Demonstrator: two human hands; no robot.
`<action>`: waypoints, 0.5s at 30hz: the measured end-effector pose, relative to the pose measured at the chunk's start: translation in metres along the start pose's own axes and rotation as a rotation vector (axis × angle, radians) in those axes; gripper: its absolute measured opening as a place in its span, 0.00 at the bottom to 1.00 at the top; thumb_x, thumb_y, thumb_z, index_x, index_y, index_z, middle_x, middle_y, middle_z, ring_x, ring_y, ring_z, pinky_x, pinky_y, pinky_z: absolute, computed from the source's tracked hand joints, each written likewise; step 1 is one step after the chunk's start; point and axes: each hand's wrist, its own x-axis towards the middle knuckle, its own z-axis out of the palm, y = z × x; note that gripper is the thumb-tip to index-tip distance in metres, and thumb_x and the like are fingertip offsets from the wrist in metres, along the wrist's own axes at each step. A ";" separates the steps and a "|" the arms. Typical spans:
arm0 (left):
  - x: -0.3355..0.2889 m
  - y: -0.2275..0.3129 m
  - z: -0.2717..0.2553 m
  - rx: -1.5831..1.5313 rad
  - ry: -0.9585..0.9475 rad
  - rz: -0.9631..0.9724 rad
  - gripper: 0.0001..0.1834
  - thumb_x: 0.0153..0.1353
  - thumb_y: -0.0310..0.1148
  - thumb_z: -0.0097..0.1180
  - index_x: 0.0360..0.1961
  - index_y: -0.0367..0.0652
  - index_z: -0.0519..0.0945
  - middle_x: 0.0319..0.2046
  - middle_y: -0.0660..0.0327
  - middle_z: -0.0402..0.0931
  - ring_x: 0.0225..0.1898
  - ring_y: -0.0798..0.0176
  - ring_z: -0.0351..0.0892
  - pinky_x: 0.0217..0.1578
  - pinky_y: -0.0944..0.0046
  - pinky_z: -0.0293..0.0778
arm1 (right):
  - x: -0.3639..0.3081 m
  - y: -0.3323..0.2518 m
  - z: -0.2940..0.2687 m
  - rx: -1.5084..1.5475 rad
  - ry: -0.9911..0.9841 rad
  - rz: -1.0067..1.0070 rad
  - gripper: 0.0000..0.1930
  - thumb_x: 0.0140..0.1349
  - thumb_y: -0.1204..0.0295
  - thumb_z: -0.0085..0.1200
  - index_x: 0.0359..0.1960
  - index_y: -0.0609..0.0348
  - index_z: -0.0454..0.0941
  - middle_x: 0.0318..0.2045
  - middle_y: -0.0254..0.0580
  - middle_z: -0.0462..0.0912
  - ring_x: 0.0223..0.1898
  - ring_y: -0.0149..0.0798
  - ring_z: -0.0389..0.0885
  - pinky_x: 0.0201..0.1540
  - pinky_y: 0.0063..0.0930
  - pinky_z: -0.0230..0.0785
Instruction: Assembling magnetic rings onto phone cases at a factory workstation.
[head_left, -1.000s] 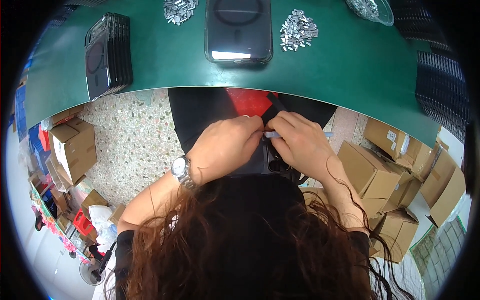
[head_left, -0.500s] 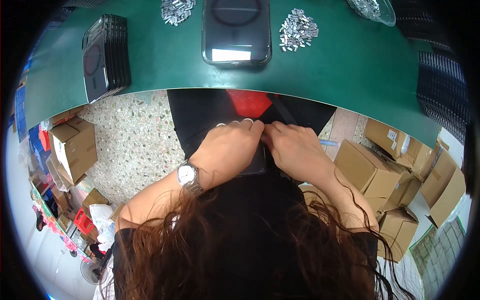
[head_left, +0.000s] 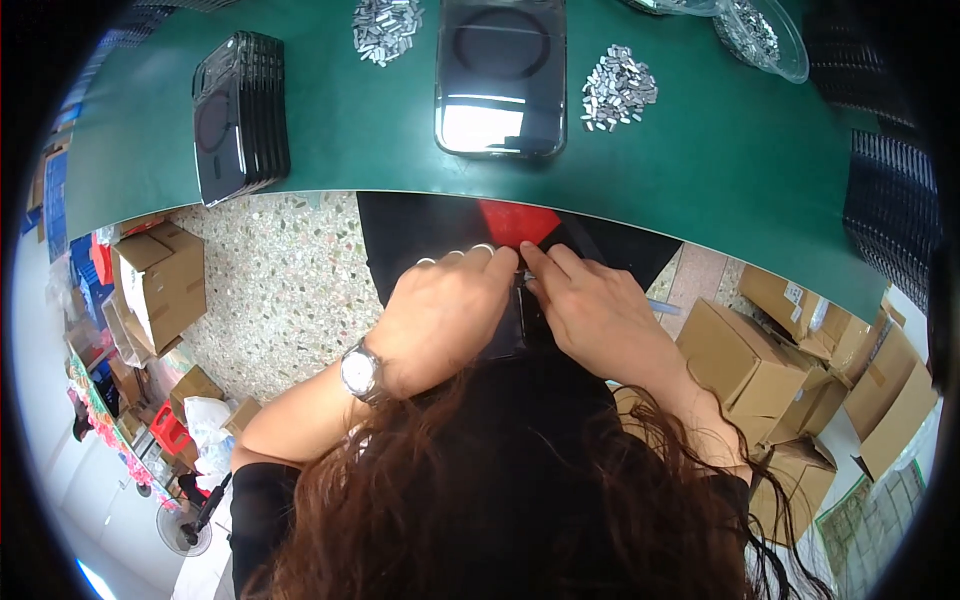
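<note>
In the lap, below the edge of the green table (head_left: 350,140): a dark phone case (head_left: 508,335), largely covered by the fingers. Left hand (head_left: 445,305) curled narrow over it, right hand (head_left: 598,310) bunched close opposite, fingertips nearly meeting. What they pinch, if anything, I can't tell from here. A pale blue pen-like stick (head_left: 663,307) pokes out past the right hand; grip on it hidden.

My judgement: fine fingertip work. Left best braces the case, right makes small, even presses; a lap gives, so a hard push could tilt it. Stick best kept off the glossy surface.

Beyond, on the table: a stack of phone cases (head_left: 238,130), a broad glossy case (head_left: 500,75), a pile of silvery pieces (head_left: 620,90), farther off a clear bowl (head_left: 796,62).
</note>
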 end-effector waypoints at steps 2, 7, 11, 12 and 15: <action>0.000 -0.001 0.001 0.002 -0.003 0.001 0.05 0.66 0.27 0.58 0.42 0.40 0.77 0.32 0.52 0.79 0.32 0.46 0.84 0.33 0.49 0.80 | 0.002 0.002 0.005 0.005 0.006 -0.031 0.19 0.72 0.69 0.52 0.60 0.64 0.76 0.42 0.47 0.80 0.38 0.55 0.85 0.40 0.46 0.77; 0.003 -0.003 0.002 -0.052 0.043 0.068 0.10 0.60 0.26 0.58 0.42 0.36 0.76 0.29 0.55 0.77 0.31 0.49 0.83 0.32 0.52 0.80 | 0.005 -0.002 0.001 0.018 0.017 -0.035 0.18 0.72 0.69 0.51 0.59 0.66 0.76 0.42 0.49 0.80 0.37 0.55 0.86 0.40 0.46 0.78; 0.007 -0.009 0.009 -0.091 0.035 0.071 0.09 0.61 0.27 0.58 0.41 0.36 0.76 0.30 0.53 0.78 0.30 0.47 0.83 0.31 0.51 0.80 | 0.008 0.004 0.003 0.035 0.030 -0.073 0.18 0.72 0.70 0.51 0.58 0.68 0.76 0.42 0.51 0.80 0.37 0.55 0.86 0.40 0.47 0.78; 0.008 -0.009 0.011 -0.102 0.019 0.086 0.08 0.62 0.27 0.58 0.41 0.36 0.76 0.30 0.52 0.78 0.30 0.47 0.83 0.31 0.51 0.80 | 0.006 0.006 0.002 0.033 -0.012 -0.052 0.18 0.72 0.70 0.51 0.57 0.69 0.76 0.42 0.51 0.80 0.37 0.55 0.86 0.41 0.47 0.78; 0.012 -0.003 0.011 -0.103 0.003 0.032 0.07 0.65 0.28 0.59 0.43 0.39 0.78 0.33 0.52 0.80 0.33 0.44 0.84 0.34 0.49 0.81 | -0.001 0.010 -0.008 0.025 0.000 -0.043 0.18 0.71 0.71 0.51 0.57 0.70 0.76 0.41 0.51 0.80 0.38 0.55 0.85 0.42 0.46 0.78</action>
